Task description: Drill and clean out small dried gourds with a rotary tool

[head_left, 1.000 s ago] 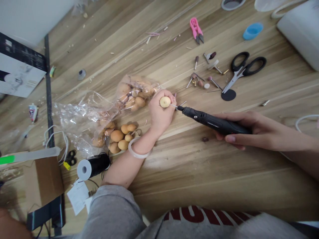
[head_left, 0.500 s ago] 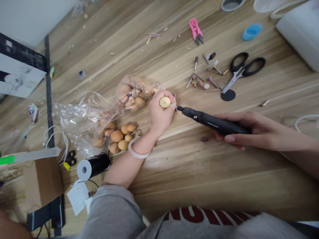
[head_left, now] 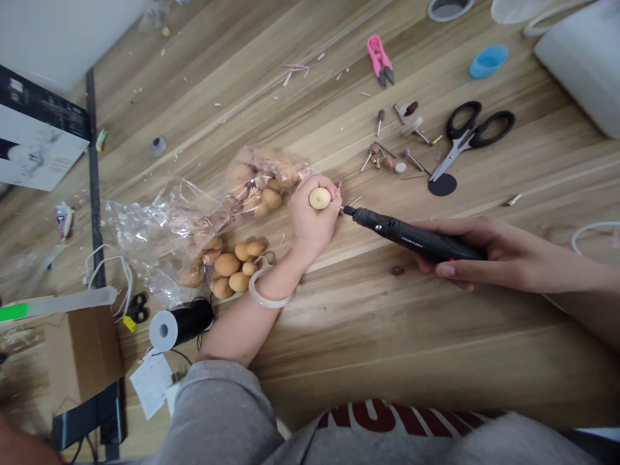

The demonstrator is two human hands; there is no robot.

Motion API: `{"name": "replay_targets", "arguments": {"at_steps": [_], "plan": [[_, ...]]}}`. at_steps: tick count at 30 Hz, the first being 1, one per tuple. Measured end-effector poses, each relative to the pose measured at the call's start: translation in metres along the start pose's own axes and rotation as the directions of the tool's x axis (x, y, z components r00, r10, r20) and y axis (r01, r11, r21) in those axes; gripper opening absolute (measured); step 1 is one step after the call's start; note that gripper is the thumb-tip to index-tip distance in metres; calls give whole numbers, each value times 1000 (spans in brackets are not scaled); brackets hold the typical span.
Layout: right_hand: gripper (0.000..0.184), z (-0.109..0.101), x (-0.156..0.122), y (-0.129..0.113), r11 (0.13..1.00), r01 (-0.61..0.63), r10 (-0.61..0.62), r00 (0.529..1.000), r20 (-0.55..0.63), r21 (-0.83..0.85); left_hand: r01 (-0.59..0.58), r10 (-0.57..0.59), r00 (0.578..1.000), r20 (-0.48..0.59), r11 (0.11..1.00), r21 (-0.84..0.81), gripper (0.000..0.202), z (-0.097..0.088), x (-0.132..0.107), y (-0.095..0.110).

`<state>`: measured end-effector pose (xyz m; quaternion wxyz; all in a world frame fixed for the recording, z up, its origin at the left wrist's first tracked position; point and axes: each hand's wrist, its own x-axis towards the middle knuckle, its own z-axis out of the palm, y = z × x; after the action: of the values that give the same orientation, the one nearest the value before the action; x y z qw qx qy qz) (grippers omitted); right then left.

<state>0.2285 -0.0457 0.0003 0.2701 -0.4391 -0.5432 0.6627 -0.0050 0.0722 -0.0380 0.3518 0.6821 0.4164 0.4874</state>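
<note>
My left hand (head_left: 310,226) is closed around a small pale gourd (head_left: 318,199), whose round light-coloured end faces up out of the fist. My right hand (head_left: 494,255) grips a black rotary tool (head_left: 404,236), thumb along its side, with a small red light showing near the thumb. The tool's thin metal bit points left, and its tip meets or nearly meets the right edge of the gourd. Beside my left wrist lie several loose tan gourds (head_left: 227,265). More gourds fill a clear plastic bag (head_left: 261,184) just behind that hand.
Grinding bits (head_left: 372,152), black-handled scissors (head_left: 455,152), a black disc (head_left: 442,185) and pink snips (head_left: 380,61) lie beyond the tool. A blue cup (head_left: 488,61) stands farther right. At left are a black thread spool (head_left: 186,323), a cardboard box (head_left: 84,355) and cables.
</note>
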Motion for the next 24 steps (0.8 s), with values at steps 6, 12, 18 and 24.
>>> {"name": "replay_targets", "arguments": {"at_steps": [6, 12, 18, 24], "plan": [[52, 0, 0, -1, 1000, 3, -2, 1000, 8, -22, 8, -8, 1000, -5, 1000, 4, 21, 0, 0, 1], [54, -1, 0, 1, 999, 27, -27, 1000, -7, -43, -12, 12, 1000, -14, 1000, -18, 18, 0, 0, -1], [54, -1, -1, 4, 1000, 28, -28, 1000, 0, -10, 2, -2, 1000, -10, 1000, 6, 18, 0, 0, 0], [54, -2, 0, 5, 1000, 18, -18, 1000, 18, -1, -7, 7, 1000, -7, 1000, -18, 18, -1, 0, -1]]}}
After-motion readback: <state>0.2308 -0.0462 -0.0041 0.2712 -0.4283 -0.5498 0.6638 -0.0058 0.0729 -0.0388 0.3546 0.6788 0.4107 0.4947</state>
